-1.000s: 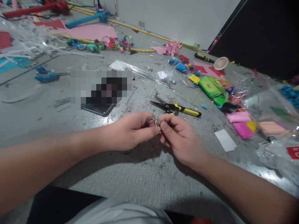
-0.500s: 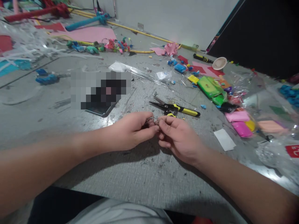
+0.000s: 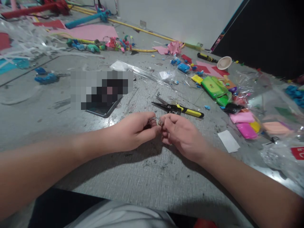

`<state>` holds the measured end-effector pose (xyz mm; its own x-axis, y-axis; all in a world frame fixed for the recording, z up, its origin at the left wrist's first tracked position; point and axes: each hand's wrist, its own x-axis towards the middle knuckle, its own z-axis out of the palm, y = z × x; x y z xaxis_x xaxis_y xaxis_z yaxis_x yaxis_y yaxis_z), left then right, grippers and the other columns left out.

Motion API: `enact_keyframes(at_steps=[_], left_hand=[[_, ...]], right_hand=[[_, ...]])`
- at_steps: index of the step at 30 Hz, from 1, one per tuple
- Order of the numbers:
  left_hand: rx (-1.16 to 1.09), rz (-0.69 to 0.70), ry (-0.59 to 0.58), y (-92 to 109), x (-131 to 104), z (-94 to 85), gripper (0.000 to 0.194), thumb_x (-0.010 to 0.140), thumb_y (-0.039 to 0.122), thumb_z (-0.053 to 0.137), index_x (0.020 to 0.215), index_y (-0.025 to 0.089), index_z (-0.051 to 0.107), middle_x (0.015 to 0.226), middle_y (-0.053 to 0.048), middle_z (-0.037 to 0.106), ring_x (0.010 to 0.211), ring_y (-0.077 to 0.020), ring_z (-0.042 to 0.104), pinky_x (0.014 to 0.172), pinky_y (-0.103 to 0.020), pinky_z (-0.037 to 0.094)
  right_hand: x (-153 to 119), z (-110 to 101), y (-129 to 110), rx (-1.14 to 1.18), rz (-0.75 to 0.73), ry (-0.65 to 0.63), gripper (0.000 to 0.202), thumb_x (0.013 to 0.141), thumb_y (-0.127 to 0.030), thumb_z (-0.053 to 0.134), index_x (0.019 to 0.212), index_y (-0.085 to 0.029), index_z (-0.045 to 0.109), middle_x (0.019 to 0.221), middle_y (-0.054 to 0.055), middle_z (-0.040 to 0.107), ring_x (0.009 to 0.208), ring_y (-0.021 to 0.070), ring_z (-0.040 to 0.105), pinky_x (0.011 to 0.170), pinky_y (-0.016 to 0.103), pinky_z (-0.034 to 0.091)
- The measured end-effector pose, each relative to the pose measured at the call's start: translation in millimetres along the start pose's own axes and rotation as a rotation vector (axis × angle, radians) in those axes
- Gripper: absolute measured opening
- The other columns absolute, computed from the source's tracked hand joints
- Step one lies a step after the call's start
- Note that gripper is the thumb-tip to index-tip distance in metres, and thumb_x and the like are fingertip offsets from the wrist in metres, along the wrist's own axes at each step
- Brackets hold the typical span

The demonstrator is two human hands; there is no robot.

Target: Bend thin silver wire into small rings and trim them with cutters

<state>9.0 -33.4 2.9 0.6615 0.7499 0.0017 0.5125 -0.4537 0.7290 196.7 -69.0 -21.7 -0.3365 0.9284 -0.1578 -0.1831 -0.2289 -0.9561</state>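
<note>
A thin silvery wire (image 3: 157, 118) runs between my two hands, bent into a small shape that the fingers partly hide. My left hand (image 3: 135, 129) pinches one side of it between thumb and fingers. From the other side, the fingertips of my right hand (image 3: 179, 134) close on the wire. Just beyond the right hand lie black-and-yellow pliers (image 3: 187, 111) with their jaws spread, pointing left. A dark phone (image 3: 102, 109), partly blurred out by blocks, lies past my left hand.
Long thin wires (image 3: 147, 77) lie on the grey table (image 3: 142, 180) behind the pliers. Colourful clay packets (image 3: 215, 87) spread along the right, near a white paper piece (image 3: 228, 141) and a plastic bag (image 3: 277, 158). Clear strips (image 3: 33, 42) and a blue-wrapped stick (image 3: 85, 20) are at the back left.
The right hand's fingers have shifted and turned slightly around the wire, with its lower fingers curled in more. The left hand keeps nearly the same grip. The view moved a little.
</note>
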Motion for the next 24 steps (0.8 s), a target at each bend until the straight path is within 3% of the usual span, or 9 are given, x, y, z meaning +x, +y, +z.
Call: enact_keyframes(at_steps=[5, 9, 13, 16, 20, 24], left_hand=[[0.149, 0.042, 0.039, -0.4, 0.5, 3.2, 0.025, 0.090, 0.026, 0.051, 0.070, 0.022, 0.036, 0.056, 0.006, 0.043, 0.051, -0.0097, 0.037, 0.052, -0.025, 0.026], [0.192, 0.065, 0.054, -2.4, 0.7, 6.6, 0.025, 0.092, 0.028, 0.050, 0.072, 0.022, 0.036, 0.058, 0.005, 0.044, 0.051, -0.0100, 0.037, 0.052, -0.026, 0.025], [0.178, 0.044, 0.061, -1.7, 0.7, 7.7, 0.026, 0.093, 0.029, 0.051, 0.072, 0.022, 0.037, 0.057, 0.005, 0.045, 0.051, -0.0102, 0.038, 0.052, -0.026, 0.026], [0.165, 0.003, 0.049, 0.4, 1.1, 6.4, 0.025, 0.092, 0.029, 0.051, 0.071, 0.022, 0.038, 0.056, 0.005, 0.046, 0.051, -0.0106, 0.040, 0.053, -0.026, 0.026], [0.154, 0.012, 0.051, 0.5, 1.7, 4.9, 0.025, 0.091, 0.028, 0.051, 0.071, 0.022, 0.037, 0.055, 0.005, 0.046, 0.050, -0.0104, 0.039, 0.053, -0.027, 0.026], [0.139, 0.022, 0.061, -2.8, 2.0, 5.0, 0.025, 0.091, 0.028, 0.051, 0.071, 0.022, 0.037, 0.056, 0.005, 0.049, 0.050, -0.0102, 0.041, 0.053, -0.026, 0.027]], right_hand=[[-4.7, 0.0, -2.2, -0.484, -0.232, 0.199, 0.022, 0.085, -0.037, 0.076, 0.090, -0.019, 0.066, 0.081, 0.002, 0.063, 0.072, 0.0142, 0.057, 0.062, 0.027, 0.046], [-7.6, 3.1, -0.2, -0.664, -0.386, 0.272, 0.009, 0.088, -0.027, 0.068, 0.090, -0.019, 0.069, 0.086, 0.004, 0.067, 0.074, 0.0156, 0.062, 0.064, 0.029, 0.050], [-9.1, 2.9, -3.5, -0.755, -0.446, 0.264, 0.010, 0.093, -0.023, 0.060, 0.092, -0.018, 0.069, 0.089, 0.005, 0.070, 0.080, 0.0171, 0.064, 0.072, 0.031, 0.050], [-9.4, 0.2, -7.9, -0.725, -0.398, 0.220, 0.015, 0.096, -0.026, 0.057, 0.092, -0.019, 0.070, 0.088, 0.004, 0.071, 0.082, 0.0176, 0.064, 0.074, 0.032, 0.050], [-7.6, -4.3, -9.9, -0.479, -0.166, 0.154, 0.020, 0.098, -0.035, 0.058, 0.097, -0.018, 0.070, 0.066, -0.001, 0.061, 0.056, 0.0119, 0.053, 0.052, 0.026, 0.041], [-5.1, -5.9, -9.4, -0.358, -0.061, 0.108, 0.024, 0.096, -0.040, 0.061, 0.098, -0.017, 0.069, 0.061, -0.004, 0.057, 0.049, 0.0098, 0.047, 0.046, 0.024, 0.037]])
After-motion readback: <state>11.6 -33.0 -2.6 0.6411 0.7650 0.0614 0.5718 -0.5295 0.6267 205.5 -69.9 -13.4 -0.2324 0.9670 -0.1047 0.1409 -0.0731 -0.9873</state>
